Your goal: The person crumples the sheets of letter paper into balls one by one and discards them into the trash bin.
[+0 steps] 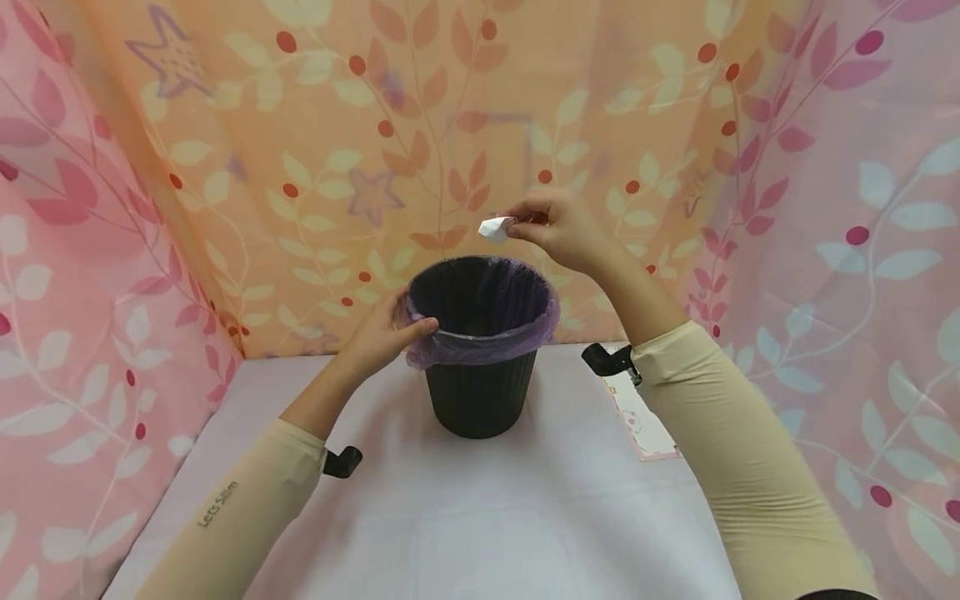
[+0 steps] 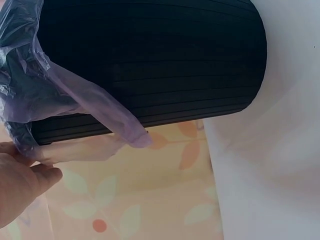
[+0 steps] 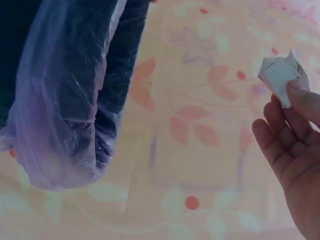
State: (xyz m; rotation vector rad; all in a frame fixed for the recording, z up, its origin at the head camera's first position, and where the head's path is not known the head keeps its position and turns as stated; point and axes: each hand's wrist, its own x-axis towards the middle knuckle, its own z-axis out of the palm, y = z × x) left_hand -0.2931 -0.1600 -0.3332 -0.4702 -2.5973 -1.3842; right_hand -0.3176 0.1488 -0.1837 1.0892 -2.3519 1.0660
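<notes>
One left hand (image 1: 381,335) with fingers clamped over the purple liner (image 1: 498,346) on the black bin (image 1: 480,396) should brace it, while the right hand (image 1: 558,229), fingers pinching white paper (image 1: 492,229) above the far rim, should centre it before releasing.

Free air between my right hand (image 1: 557,228) and the black trash bin (image 1: 482,400); mouth unobstructed from above. My left hand (image 1: 386,335) blocks the left rim.
</notes>
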